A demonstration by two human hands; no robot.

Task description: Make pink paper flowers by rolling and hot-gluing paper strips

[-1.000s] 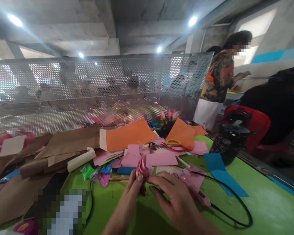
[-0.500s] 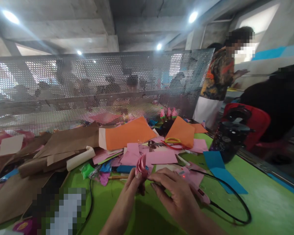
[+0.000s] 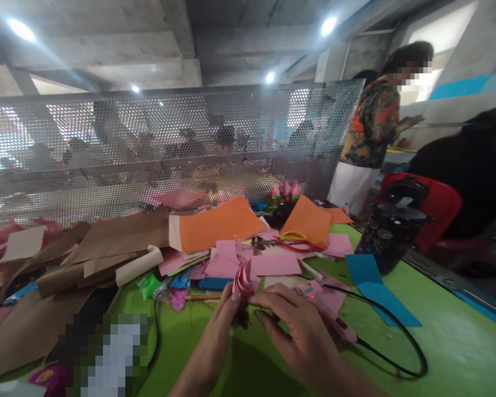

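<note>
- at the far left, an off-white sheet lies on a jumbled heap, and we see large pieces of brown paper spread beside it.
- next comes a cream paper roll, with a green plastic bundle just beside its lower right, on the green table.
- behind all this we face a perforated metal screen, with blurred figures beyond it.
- an orange sheet lies across the pile ahead of our hands.
- our left hand pinches the lower part of the pink folded paper, its pleats standing up above our thumb, in front of the pile.
- our right hand is bent at the lower right of that paper, fingers curled near the thumb; we can't make out whether it grips anything.
- past it we find scissors with red and yellow handles, against a second orange piece.
- a pink corded tool with a red light lies beside our right hand.
- further right lie a blue sheet and a dark flask, near a red chair.
</note>
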